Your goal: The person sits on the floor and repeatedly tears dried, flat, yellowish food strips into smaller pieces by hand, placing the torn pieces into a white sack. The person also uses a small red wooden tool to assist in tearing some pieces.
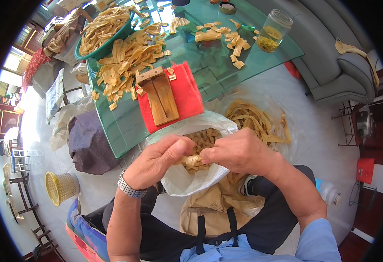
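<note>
Between my two hands is a pale tan, flat strip [194, 162] wound into a small knot-like bundle. My left hand [163, 155] pinches its left end with thumb and fingers, and my right hand [243, 152] grips the right end. Both hands are over the mouth of a white woven sack [185, 185], which stands between my knees. Inside the sack lie many similar small tan pieces [204, 137]. Just beyond it, a wooden block with a raised end and a lengthwise groove [164, 102] rests on a folded red cloth [188, 83] at the glass table's edge.
Loose tan strips [123, 61] spread over the green glass table [226, 81] beside a heaped teal basin [81, 53]. A glass jar [275, 30] stands at the far right corner. Long strips [252, 118] lie in clear plastic right of the sack. A yellowish basket [62, 187] stands left.
</note>
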Demonstrator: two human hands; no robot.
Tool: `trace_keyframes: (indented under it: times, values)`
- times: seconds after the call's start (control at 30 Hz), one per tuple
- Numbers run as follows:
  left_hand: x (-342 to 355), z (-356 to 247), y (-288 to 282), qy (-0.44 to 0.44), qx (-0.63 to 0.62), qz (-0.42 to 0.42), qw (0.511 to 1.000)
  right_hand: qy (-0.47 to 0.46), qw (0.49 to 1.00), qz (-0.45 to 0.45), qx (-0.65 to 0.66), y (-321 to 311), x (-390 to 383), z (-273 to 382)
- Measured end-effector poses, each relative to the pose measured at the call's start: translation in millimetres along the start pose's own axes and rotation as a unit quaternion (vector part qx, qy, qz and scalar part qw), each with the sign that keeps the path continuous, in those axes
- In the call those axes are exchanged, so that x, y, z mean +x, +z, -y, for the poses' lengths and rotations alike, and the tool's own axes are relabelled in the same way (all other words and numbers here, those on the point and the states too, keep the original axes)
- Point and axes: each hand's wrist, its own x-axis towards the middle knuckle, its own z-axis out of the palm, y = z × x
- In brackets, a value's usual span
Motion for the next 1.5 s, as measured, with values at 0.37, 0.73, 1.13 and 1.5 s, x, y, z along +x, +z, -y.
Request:
trace_keyframes:
  times: [0.37, 0.73, 1.13, 1.5]
  values:
    - [7.2, -3.2, 10.9, -0.067, -0.092, 0.190, 0.975, -0.043, 0.997, -0.031, -0.050, -0.3, 2.0, 5.4]
    - [-28.3, 7.9, -19.1, -0.099, 0.150, 0.225, 0.958, -0.009, 0.997, 0.077, 0.010, 1.6, -5.4, 22.2]
    - [12.6, -2.8, -50.4, 0.123, 0.196, -0.196, 0.953, -0.009, 0.966, -0.180, -0.187, 11.3, 68.2, -40.9]
    - [46.9, 22.5, -52.4, 0.150, 0.363, -0.343, 0.853, 0.096, 0.965, -0.145, -0.194, 34.2, 84.3, -63.7]
